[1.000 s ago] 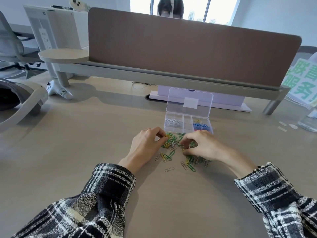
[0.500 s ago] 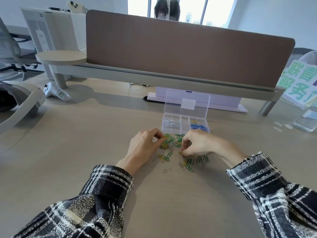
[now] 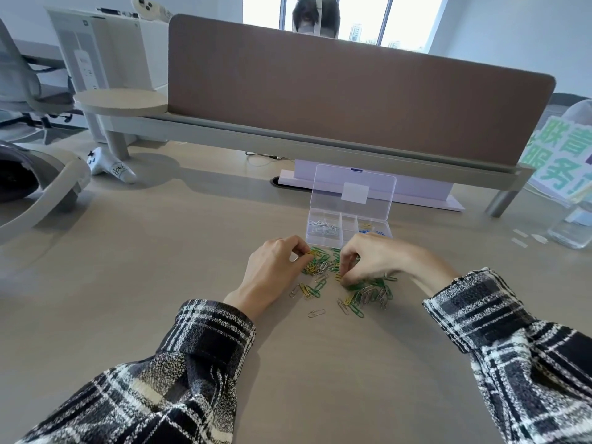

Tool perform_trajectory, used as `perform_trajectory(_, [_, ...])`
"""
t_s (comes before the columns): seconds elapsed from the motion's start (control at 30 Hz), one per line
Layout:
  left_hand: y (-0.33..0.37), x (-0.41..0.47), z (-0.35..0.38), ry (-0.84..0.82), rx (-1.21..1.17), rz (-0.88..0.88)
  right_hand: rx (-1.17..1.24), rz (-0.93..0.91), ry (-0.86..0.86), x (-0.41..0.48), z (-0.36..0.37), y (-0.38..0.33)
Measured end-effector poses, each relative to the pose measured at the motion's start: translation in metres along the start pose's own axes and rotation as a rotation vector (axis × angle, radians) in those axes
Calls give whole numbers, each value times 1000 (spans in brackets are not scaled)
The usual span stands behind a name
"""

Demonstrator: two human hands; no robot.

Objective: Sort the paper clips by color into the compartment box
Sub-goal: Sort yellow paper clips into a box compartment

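A loose pile of green, yellow and silver paper clips (image 3: 352, 285) lies on the table just in front of a clear compartment box (image 3: 323, 240) whose lid stands open. The box holds silver clips at its left, yellow and blue ones at its right. My left hand (image 3: 275, 270) sits at the pile's left edge, its curled fingertips pinching a yellow clip. My right hand (image 3: 368, 259) hovers over the pile's middle, fingers curled down and pinching a yellow clip at the tips. It partly hides the box's right front corner.
A brown desk divider (image 3: 352, 91) on a grey rail closes off the far side. A white game controller (image 3: 109, 166) lies at far left, a clear bottle (image 3: 573, 225) and a green-lettered sign (image 3: 560, 158) at far right. A single silver clip (image 3: 316, 313) lies apart, nearer me.
Both hands stay at the pile; the right hand's fingertips have dropped slightly lower toward the clips. The camera view has shifted a little.
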State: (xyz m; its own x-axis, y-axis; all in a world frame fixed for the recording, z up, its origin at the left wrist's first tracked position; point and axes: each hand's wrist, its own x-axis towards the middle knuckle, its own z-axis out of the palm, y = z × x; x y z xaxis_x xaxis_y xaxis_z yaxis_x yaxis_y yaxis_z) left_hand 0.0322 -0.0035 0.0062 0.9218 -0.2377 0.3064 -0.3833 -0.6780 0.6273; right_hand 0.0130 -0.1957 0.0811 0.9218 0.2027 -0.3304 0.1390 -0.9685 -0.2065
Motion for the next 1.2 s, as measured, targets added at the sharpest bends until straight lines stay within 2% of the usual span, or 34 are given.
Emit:
perform_trajectory(0.5, [2,-1,-1,-2,-4,-19,21,-76,93,-4,4,-2])
perform_trajectory(1.07, [2,-1,-3,-10,-9,-13,57,-79,59,0,12,-1])
perform_trajectory(1.2, [4,-3,-3,-7,-31,-4,164,-125,168,-8,20,11])
